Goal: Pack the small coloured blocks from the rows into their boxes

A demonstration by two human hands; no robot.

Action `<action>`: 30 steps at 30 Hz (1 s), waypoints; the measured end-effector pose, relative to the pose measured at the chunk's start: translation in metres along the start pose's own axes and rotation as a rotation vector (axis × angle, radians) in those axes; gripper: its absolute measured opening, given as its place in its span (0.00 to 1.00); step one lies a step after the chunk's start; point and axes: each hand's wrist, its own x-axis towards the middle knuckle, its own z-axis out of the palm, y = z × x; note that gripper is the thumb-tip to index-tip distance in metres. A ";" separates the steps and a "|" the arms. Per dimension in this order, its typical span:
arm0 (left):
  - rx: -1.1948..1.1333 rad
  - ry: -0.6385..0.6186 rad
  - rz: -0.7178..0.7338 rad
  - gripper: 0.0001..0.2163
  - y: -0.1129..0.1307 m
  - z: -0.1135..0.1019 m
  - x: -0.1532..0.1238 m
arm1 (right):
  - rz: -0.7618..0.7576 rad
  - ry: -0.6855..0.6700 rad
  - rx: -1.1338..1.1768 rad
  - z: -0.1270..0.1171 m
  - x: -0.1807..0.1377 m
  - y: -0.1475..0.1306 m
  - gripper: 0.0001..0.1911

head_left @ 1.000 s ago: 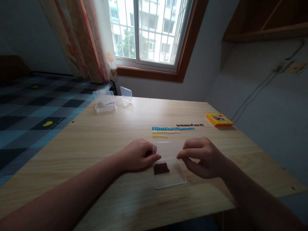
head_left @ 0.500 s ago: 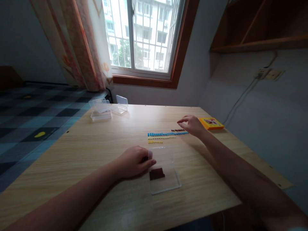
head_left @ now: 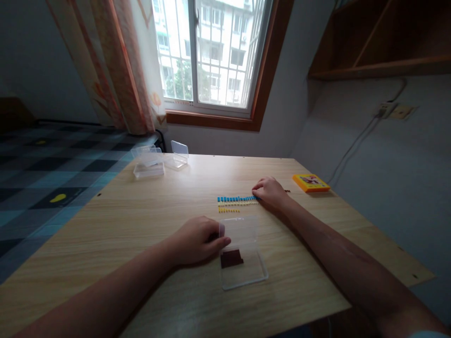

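Note:
My left hand rests on the wooden table with its fingers curled on the left edge of a clear plastic box. A patch of dark brown small pieces lies inside that box. My right hand is stretched forward, fingers bent down onto the right end of the rows of tiny pieces: a blue row, a pale row and a short yellow row. What the right fingers pinch, if anything, is hidden. A few dark brown pieces show just past that hand.
Two more clear plastic boxes with open lids stand at the table's far left. A yellow flat box lies at the far right. A window, a curtain, a wall socket with cable and a bed with a checked cover surround the table.
My right hand left the clear box, reached out to the dark brown row near the yellow box, then came down and left onto the end of the blue row. My left hand stayed on the box.

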 end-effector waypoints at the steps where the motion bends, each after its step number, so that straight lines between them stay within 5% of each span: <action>1: 0.003 -0.004 -0.004 0.17 0.001 0.000 0.000 | 0.001 -0.004 -0.005 0.000 0.000 0.000 0.10; 25: -0.004 0.010 -0.004 0.17 0.002 -0.001 0.001 | -0.029 0.017 -0.020 0.000 -0.002 -0.007 0.09; 30: -0.012 0.014 0.005 0.17 0.003 -0.001 0.001 | -0.056 0.092 0.032 -0.024 -0.009 -0.016 0.08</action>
